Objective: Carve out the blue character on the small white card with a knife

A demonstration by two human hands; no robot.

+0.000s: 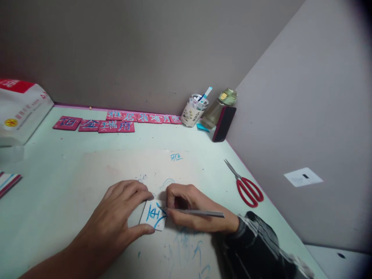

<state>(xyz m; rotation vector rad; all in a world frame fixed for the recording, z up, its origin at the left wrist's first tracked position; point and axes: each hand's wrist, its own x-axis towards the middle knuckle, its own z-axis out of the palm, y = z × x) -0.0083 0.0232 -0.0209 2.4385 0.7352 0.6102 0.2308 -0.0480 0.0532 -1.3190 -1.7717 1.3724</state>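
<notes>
My left hand (119, 217) pinches a small white square tile (153, 215) bearing a blue painted character and holds it flat on the pale green table (52, 186). My right hand (192, 209) grips a thin grey metal tool (200, 213) like a pen, with its tip touching the tile's right side. Blue smears and a small blue written character (176, 157) mark the table around the tile.
Two rows of pink tiles with blue characters (116, 121) lie at the back. A cup of pens (194, 110), a bottle (217, 108) and a dark phone (224, 124) stand in the corner. Red scissors (246, 186) lie at the right. A white bag (20, 108) sits at the far left.
</notes>
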